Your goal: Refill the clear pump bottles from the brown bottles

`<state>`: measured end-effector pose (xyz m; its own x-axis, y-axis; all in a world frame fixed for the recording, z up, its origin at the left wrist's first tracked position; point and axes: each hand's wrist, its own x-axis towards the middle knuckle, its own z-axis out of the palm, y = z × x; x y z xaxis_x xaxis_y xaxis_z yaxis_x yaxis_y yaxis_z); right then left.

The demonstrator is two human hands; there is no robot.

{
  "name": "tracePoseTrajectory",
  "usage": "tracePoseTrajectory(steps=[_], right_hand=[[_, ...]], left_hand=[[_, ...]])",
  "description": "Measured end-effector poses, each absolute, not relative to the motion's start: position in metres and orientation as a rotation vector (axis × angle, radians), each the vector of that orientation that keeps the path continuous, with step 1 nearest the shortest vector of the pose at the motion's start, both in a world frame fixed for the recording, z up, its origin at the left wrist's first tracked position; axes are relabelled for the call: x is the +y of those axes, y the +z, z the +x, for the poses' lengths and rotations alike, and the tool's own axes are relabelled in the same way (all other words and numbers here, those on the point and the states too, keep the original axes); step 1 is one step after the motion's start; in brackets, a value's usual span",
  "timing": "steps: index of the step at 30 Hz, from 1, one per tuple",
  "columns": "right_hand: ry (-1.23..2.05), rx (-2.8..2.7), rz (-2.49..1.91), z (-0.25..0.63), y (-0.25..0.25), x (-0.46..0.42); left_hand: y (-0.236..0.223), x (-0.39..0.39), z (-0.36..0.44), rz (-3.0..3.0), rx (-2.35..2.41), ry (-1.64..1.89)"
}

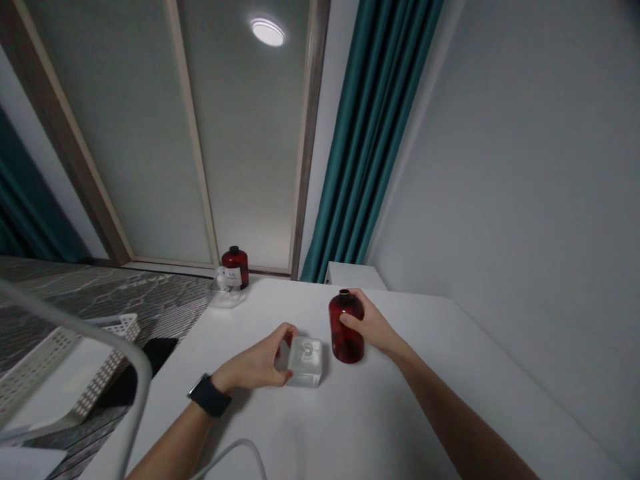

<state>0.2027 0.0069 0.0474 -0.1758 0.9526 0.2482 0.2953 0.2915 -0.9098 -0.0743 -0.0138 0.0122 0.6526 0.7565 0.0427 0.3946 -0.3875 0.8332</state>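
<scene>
- Left hand (267,357), one: thumb and fingers parted to the width of a clear square container (305,360), holding it from its left side, thumb at the near corner, fingers at the far one.
- Clear square container, one: upright on the white table (380,420), a round form showing at its top; contents, if any, too unclear to tell.
- Right hand (367,322), one: wrapped around the upper part of a dark red bottle (345,337), thumb across its front.
- Dark red bottle, one: upright, narrow neck uncapped, just to the right of the container and apart from it; whether its base touches the table, I cannot tell.
- Capped red bottle (241,263), one: at the table's far left corner, black top, pale label, print illegible from here.
- Clear tray (226,297), one: shallow, in front of the capped bottle, with a small transparent item (221,278) at its back.
- Watch (210,396), one: dark band, on the left wrist.
- Thin pale cable (240,443), one: curving over the table's near edge.
- Grey bent tube (141,367), one: nearest, at left.
- White perforated basket (107,375), one: left of the table, below it.
- White cabinet (355,275), one: beyond the table, beside a teal curtain (377,133).
</scene>
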Motion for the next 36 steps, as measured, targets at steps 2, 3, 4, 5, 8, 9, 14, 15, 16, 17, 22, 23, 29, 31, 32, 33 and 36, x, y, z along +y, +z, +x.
tracePoseTrajectory(steps=[2, 3, 4, 5, 8, 9, 14, 15, 16, 17, 22, 23, 29, 31, 32, 33, 36], right_hand=[[1.055, -1.423, -1.025, 0.204, 0.04, 0.013], [1.077, -1.365, -0.998, 0.204, 0.036, 0.016], [1.095, -1.319, -0.977, 0.205, 0.033, 0.019], [1.105, -1.285, -0.966, 0.206, 0.03, 0.022], [1.116, -1.223, -0.945, 0.207, 0.025, 0.028], [1.113, -1.21, -0.94, 0.206, 0.024, 0.029], [1.082, -1.224, -0.933, 0.195, 0.021, 0.033], [1.073, -1.251, -0.933, 0.19, 0.022, 0.035], [1.06, -1.286, -0.935, 0.186, 0.022, 0.036], [1.041, -1.328, -0.94, 0.181, 0.022, 0.039], [0.936, -1.519, -0.993, 0.158, 0.021, 0.056], [0.919, -1.55, -1.014, 0.154, 0.019, 0.058], [0.837, -1.615, -1.123, 0.141, 0.003, 0.063], [0.795, -1.595, -1.167, 0.139, 0.001, 0.062], [0.775, -1.586, -1.189, 0.138, 0.0, 0.062], [0.752, -1.582, -1.21, 0.138, -0.001, 0.062], [0.674, -1.598, -1.246, 0.141, -0.004, 0.06]], left_hand=[[0.012, -0.013, -0.075, 2.005, 0.893, 0.524], [0.012, -0.013, -0.075, 2.002, 0.894, 0.524], [0.011, -0.013, -0.075, 2.001, 0.893, 0.525], [0.011, -0.013, -0.075, 2.002, 0.891, 0.527], [0.012, -0.013, -0.075, 2.004, 0.885, 0.522], [0.012, -0.013, -0.075, 2.001, 0.885, 0.52], [0.011, -0.013, -0.074, 1.981, 0.927, 0.515], [0.011, -0.013, -0.074, 1.982, 0.93, 0.518], [0.01, -0.013, -0.074, 1.985, 0.929, 0.522], [0.01, -0.013, -0.074, 1.989, 0.924, 0.526], [0.009, -0.013, -0.076, 1.996, 0.892, 0.548], [0.009, -0.013, -0.076, 1.997, 0.883, 0.547], [0.005, -0.012, -0.076, 2.005, 0.893, 0.559], [0.005, -0.012, -0.076, 2.008, 0.889, 0.562], [0.005, -0.012, -0.075, 2.009, 0.888, 0.563], [0.005, -0.012, -0.075, 2.011, 0.888, 0.565], [0.005, -0.012, -0.074, 2.017, 0.899, 0.57]])
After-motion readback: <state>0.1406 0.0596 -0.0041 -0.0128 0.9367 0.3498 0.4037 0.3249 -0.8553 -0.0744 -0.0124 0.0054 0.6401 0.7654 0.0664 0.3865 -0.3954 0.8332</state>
